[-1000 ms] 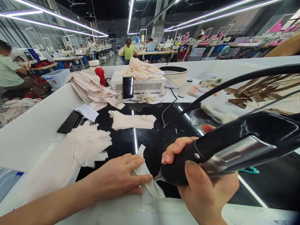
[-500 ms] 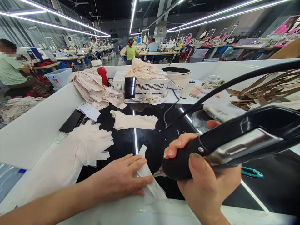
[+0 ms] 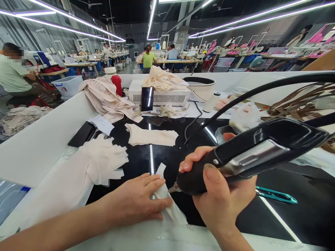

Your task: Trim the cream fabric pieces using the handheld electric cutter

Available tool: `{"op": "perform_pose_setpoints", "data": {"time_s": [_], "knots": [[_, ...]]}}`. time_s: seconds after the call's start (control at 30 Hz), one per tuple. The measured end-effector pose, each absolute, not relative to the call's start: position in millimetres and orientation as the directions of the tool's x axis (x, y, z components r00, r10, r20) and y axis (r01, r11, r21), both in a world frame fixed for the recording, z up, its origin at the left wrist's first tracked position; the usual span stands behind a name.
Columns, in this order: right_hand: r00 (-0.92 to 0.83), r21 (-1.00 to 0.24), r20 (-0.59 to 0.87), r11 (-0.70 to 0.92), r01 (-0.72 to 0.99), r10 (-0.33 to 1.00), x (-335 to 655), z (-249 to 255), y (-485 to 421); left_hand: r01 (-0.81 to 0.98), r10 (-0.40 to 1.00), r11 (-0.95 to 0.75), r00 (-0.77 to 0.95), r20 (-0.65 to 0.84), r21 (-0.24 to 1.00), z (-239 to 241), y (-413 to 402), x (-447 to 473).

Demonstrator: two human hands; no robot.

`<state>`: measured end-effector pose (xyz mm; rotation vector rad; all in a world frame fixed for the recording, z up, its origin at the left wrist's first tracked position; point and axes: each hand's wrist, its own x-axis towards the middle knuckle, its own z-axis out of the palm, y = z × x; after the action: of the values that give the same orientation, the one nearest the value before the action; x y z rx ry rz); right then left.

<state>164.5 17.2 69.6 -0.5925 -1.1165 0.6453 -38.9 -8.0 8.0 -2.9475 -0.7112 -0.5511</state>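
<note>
At near table edge (image 3: pixel 125 240): pale fabric strip (image 3: pixel 159 173) pinned flat under left hand (image 3: pixel 136 202), fingers extended; long axis running away from body. Right hand (image 3: pixel 222 205) clenched on black corded tool (image 3: pixel 251 153), tip just right of left fingertips (image 3: pixel 167 201), contact with strip unclear.

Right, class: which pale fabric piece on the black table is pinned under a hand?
The narrow strip nearest the camera, under the left hand beside the black tool; the folded piece and fanned stack lie untouched farther back.

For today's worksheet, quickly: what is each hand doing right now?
Left hand: open, flat on the narrow cream fabric strip.
Right hand: closed around the glossy black corded hand tool.
</note>
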Motion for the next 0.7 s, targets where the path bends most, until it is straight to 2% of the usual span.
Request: {"op": "perform_pose_setpoints", "data": {"time_s": [0.47,0.6,0.7], "knots": [[0.289,-0.712,0.605,0.667,-0.220,0.742,162,69,19,0.409,0.398,-0.909,0.806,0.439,0.073,20,10,-40],[0.284,-0.706,0.614,0.674,-0.218,0.736,163,69,20,0.322,0.332,-0.942,0.843,0.422,0.099,22,30,-41],[0.279,-0.702,0.620,0.677,-0.220,0.733,163,69,19,0.311,0.344,-0.939,0.851,0.397,0.148,18,37,-44]]}}
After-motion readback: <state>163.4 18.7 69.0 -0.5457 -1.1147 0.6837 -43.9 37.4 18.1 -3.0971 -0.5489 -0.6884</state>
